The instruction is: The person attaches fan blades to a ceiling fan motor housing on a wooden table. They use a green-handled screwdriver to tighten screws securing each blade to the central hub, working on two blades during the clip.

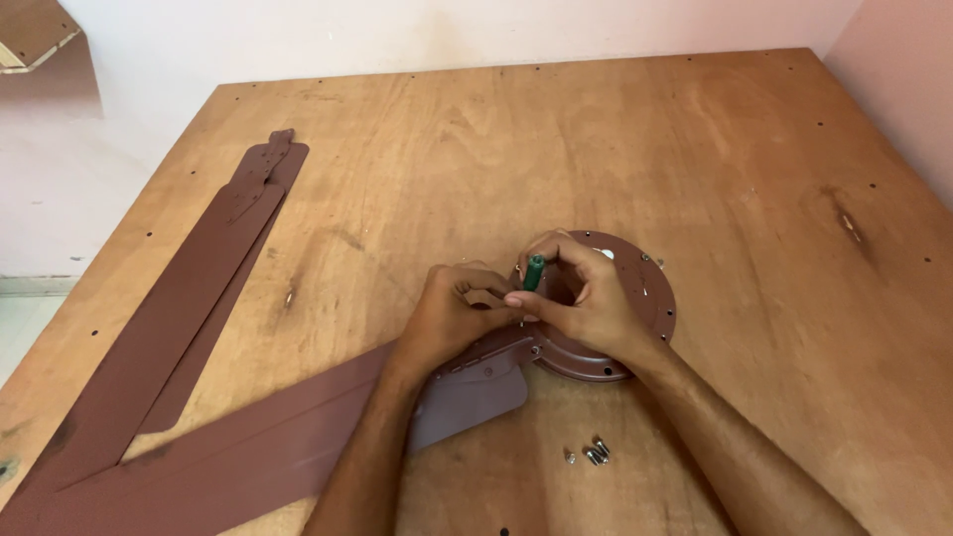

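plywood tabletop [596,129], worn, screw holes | white wall [397,30] behind, scuffed | pinkish wall [908,79] right | pale floor [20,328] left | soft even light

Two bare hands were counted over the wooden table [695,129]: one left hand [452,318] and one right hand [586,298]. One green-handled screwdriver [534,272] was seen. One round brown motor housing [650,298] was counted. Three long brown fan blades were made out: two stacked blades [179,328] at the left and one blade [248,457] reaching to the housing. A small cluster of loose silver screws [588,454], about three, was noted; the exact number could not be told.
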